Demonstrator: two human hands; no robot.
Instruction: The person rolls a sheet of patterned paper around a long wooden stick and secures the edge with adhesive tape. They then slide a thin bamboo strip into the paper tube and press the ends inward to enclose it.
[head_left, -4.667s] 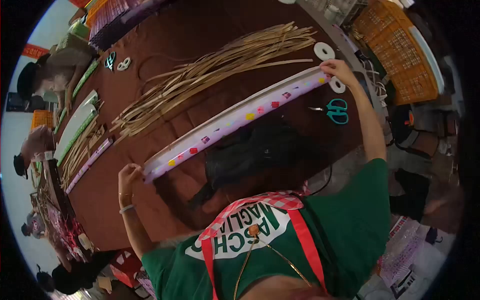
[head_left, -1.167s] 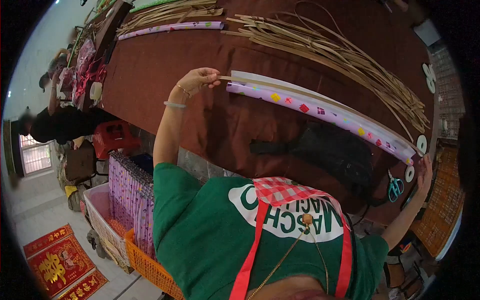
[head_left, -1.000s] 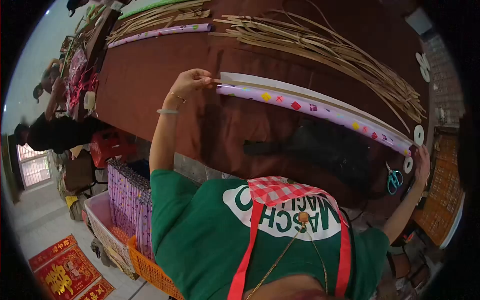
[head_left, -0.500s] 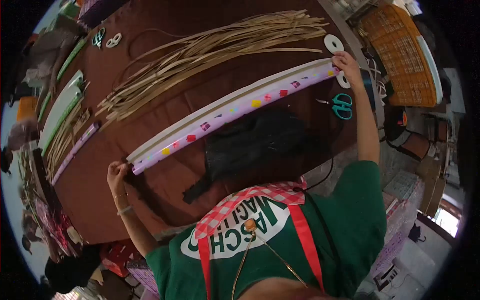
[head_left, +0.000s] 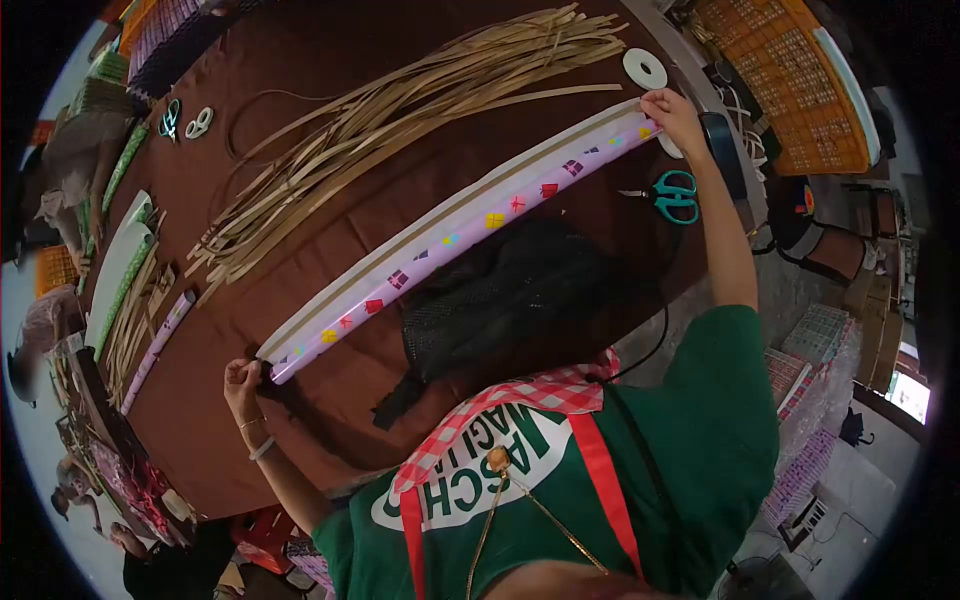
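Observation:
A long, partly rolled sheet of lilac wrapping paper with gift-box prints stretches diagonally between my hands. A flat tan strip lies along its white edge. At the lower left end, my left hand is closed, its fingertips pinching at the end of the strip. My right hand pinches the upper right end, where strip and paper edge meet. Just beyond the right hand lies a white tape roll; another is partly hidden under the wrist. Teal-handled scissors rest below the right wrist.
A bundle of tan strips lies across the brown tablecloth. Black mesh fabric sits near my body. A second lilac roll, green-patterned paper and other scissors are at left. An orange basket stands right.
The whole view has shifted and turned slightly. Both hands remain at the ends of the wrapping paper, which slants a little more steeply in view.

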